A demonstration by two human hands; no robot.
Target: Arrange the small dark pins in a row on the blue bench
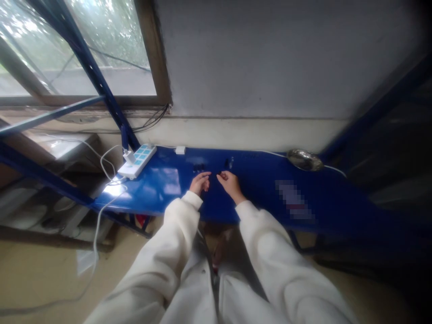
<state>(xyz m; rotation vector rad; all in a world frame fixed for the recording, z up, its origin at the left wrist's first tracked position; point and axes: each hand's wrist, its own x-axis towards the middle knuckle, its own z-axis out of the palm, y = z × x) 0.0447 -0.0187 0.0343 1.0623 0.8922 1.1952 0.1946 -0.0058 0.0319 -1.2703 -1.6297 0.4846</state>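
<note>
Wall (270, 58), grey above and cream below, is seen beyond the left hand (200, 182) and the right hand (231, 183). Beneath them a blue tabletop (258, 180) is spread. Left of the left hand, a white power strip (141, 160) is set near the tabletop's end; well right of the right hand, a shiny silvery object (303, 160) — too blurred to be named — is placed at the back. Beyond the left hand, a white adapter (180, 150) is placed. Two groups of small dark parts (229, 162) are laid just beyond the hands. Between the hands, a tiny dark piece (219, 173) is pinched by the right thumb and fingertip. The left index finger is pointed towards it; whether anything is held there cannot be told.
</note>
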